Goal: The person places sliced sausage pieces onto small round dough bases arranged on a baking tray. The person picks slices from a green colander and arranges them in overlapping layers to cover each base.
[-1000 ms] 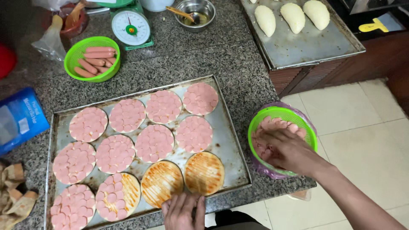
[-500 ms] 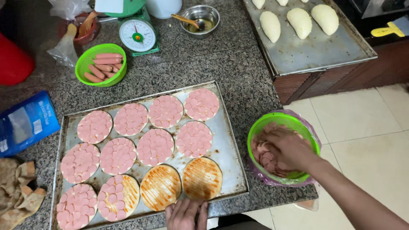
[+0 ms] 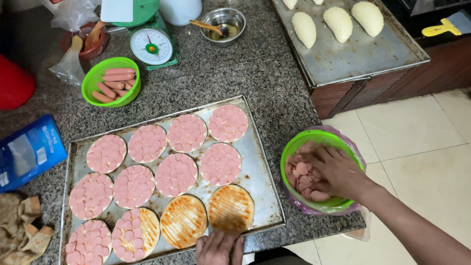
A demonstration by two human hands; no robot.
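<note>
Since a moment ago, the right hand (image 3: 338, 172) has been sunk deeper into the green plastic bowl (image 3: 321, 140) of pink sausage slices (image 3: 301, 174) at the near right counter edge, fingers curled over them; whether any are pinched cannot be told. The left hand (image 3: 219, 248) stays pressed flat at the near rim of the metal baking tray (image 3: 260, 162), where two sauced rounds (image 3: 206, 216) lie bare. The speckled granite counter (image 3: 274, 93) stands above pale floor tiles (image 3: 422, 142).

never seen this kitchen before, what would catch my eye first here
The big metal baking tray in the middle of the granite counter, packed with round bases covered in pink sausage slices, with two sauced ones bare at its front edge. At the right, the right hand digs into a green bowl of slices, and the left hand rests on the tray's front edge.
</note>
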